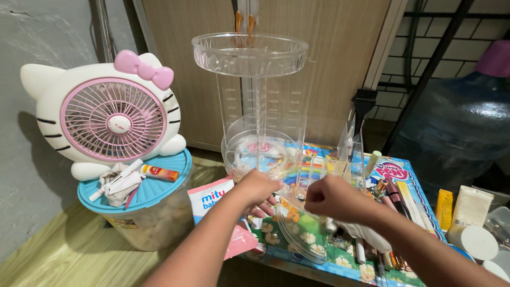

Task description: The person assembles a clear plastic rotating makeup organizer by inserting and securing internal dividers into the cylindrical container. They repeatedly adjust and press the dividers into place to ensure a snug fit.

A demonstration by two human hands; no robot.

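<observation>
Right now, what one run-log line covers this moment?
left hand: on clear tiered organizer base | right hand: fist beside it, grasp unclear | near: cat-shaped fan, cosmetics on tray

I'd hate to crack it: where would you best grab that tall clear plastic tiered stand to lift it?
Probably by the central post of the clear stand, coming from the near side between the top tray and the lower tray. The post is upright, narrow and bare there; the trays' rims are wide, thin and sloped.
</observation>
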